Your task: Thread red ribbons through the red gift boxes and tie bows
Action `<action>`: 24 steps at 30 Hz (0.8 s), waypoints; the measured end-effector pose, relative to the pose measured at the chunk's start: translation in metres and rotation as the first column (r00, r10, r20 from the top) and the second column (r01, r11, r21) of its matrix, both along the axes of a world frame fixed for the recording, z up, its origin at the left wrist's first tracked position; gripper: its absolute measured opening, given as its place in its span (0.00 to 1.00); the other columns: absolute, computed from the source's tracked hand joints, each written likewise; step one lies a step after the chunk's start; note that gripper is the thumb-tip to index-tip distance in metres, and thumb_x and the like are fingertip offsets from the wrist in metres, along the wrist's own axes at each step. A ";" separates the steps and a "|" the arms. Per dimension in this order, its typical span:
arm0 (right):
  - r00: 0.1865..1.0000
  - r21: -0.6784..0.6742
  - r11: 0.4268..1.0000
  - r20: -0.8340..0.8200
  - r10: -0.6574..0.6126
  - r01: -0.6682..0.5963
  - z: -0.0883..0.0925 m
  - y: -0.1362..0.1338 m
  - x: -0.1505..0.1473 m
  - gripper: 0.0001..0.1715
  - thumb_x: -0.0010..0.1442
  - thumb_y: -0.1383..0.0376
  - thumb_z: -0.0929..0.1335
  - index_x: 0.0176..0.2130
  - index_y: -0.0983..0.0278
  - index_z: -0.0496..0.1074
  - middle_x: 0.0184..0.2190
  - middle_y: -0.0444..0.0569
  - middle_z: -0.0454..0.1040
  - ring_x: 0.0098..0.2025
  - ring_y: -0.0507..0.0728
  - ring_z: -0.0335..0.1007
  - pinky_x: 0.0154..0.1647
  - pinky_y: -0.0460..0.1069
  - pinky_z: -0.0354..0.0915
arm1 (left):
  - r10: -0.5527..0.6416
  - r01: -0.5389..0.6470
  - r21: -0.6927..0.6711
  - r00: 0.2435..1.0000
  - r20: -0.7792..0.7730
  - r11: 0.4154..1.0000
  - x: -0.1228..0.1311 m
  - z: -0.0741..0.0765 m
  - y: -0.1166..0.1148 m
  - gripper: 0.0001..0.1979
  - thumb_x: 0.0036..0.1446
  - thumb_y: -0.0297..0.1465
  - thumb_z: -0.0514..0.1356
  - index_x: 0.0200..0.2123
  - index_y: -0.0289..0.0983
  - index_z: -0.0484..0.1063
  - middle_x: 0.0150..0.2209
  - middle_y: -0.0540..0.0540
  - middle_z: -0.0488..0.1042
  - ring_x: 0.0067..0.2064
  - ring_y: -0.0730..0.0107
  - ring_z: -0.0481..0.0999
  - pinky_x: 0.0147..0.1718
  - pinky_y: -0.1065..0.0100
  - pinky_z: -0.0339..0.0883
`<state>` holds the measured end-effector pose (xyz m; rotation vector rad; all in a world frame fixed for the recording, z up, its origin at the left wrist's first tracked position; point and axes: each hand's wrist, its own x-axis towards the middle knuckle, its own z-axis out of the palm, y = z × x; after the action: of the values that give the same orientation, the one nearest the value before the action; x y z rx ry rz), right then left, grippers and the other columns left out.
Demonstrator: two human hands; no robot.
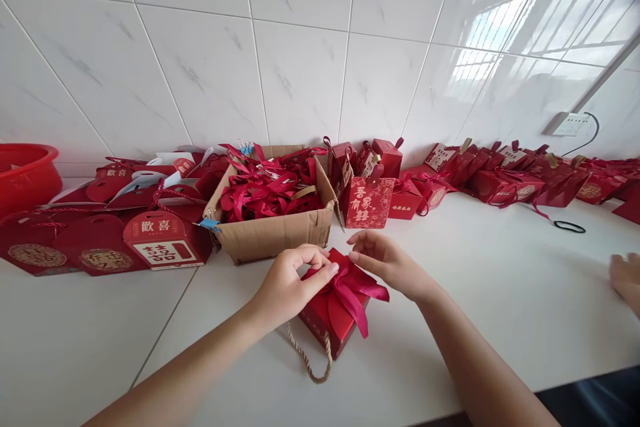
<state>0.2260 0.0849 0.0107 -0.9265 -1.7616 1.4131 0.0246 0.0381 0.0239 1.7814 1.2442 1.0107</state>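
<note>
A small red gift box (pixel 334 317) with a beige rope handle (pixel 311 360) lies on the white counter (pixel 500 307) in front of me. A dark red ribbon bow (pixel 356 290) sits on its top. My left hand (pixel 287 283) is curled, its thumb and fingertips pinching the ribbon at the bow's left side. My right hand (pixel 385 260) hovers just right of the bow with fingers loosely bent and apart, holding nothing I can see.
A cardboard box (pixel 273 233) full of red ribbons stands behind. Flat red boxes (pixel 160 243) lie at the left beside a red basin (pixel 25 177). Finished red gift boxes (pixel 505 177) line the tiled wall. Another person's hand (pixel 625 280) shows at the right edge, near a black hair tie (pixel 569 227).
</note>
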 end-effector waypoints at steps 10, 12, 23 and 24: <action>0.977 0.001 0.997 0.201 0.073 -0.075 -0.001 -0.003 -0.004 0.26 0.59 0.46 0.64 0.25 0.64 0.58 0.20 0.38 0.54 0.23 0.47 0.47 0.21 0.44 0.47 | 0.031 -0.031 -0.006 0.996 0.081 1.000 0.004 -0.001 -0.006 0.18 0.57 0.38 0.58 0.20 0.39 0.57 0.29 0.48 0.73 0.45 0.62 0.73 0.45 0.66 0.64; 0.980 0.032 0.995 0.178 0.090 -0.097 -0.003 -0.003 -0.004 0.24 0.60 0.48 0.63 0.25 0.64 0.58 0.20 0.38 0.54 0.23 0.47 0.47 0.22 0.44 0.47 | 0.060 -0.060 -0.004 0.995 0.076 0.998 0.007 -0.002 -0.007 0.20 0.57 0.37 0.58 0.20 0.39 0.51 0.29 0.48 0.72 0.43 0.63 0.74 0.43 0.65 0.65; 0.987 0.331 0.941 0.110 -0.117 0.075 -0.006 -0.008 -0.011 0.20 0.62 0.60 0.63 0.22 0.63 0.54 0.19 0.38 0.53 0.24 0.48 0.46 0.24 0.46 0.49 | 0.049 -0.048 0.139 0.999 -0.001 0.989 0.011 -0.017 -0.012 0.23 0.53 0.30 0.60 0.19 0.40 0.44 0.20 0.51 0.59 0.49 0.59 0.74 0.41 0.68 0.67; 0.985 0.362 0.928 0.112 -0.132 0.083 -0.006 -0.008 -0.011 0.19 0.62 0.60 0.63 0.23 0.63 0.54 0.19 0.38 0.53 0.24 0.48 0.46 0.24 0.46 0.49 | 0.043 -0.043 0.144 0.999 0.000 0.989 0.011 -0.018 -0.013 0.23 0.53 0.29 0.60 0.20 0.40 0.44 0.21 0.51 0.60 0.49 0.60 0.74 0.40 0.68 0.67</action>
<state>0.2146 0.0769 0.0047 -0.9192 -1.9515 0.9355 0.0355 0.0254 0.0062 1.8729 1.2427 1.1489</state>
